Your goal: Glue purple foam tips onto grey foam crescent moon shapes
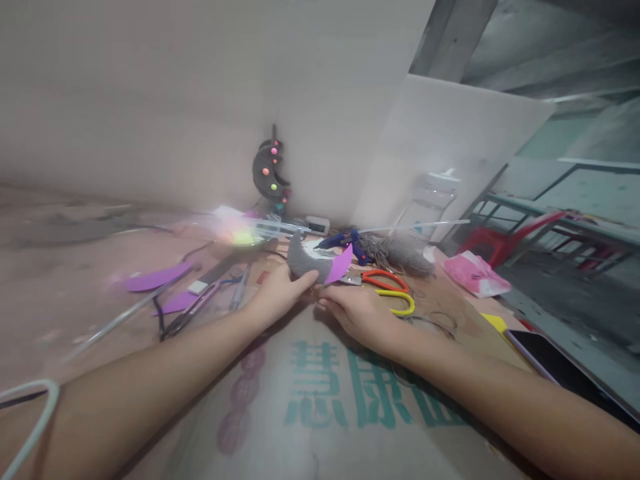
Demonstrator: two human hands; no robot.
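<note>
Between my two hands is a crescent (303,260) wrapped in grey yarn, with a bare white part on its inner side. A purple strip (341,265) sticks out at its right end. My left hand (284,291) is closed on the lower left of the crescent, thumb on top. Just right of it, my right hand (356,312) has its fingers pinched together under the crescent's right end; what lies in that pinch is too small to make out. Behind the crescent rests a blue glue gun (341,241). Scissors (387,281) with orange and yellow handles lie beside my right hand.
A ball of grey yarn (397,253) and a clear bottle (431,200) stand at the back right. Purple pieces (159,276) and a pen (241,288) lie left. A phone (570,370) is at the right edge. A decorated dark crescent (267,172) hangs on the wall.
</note>
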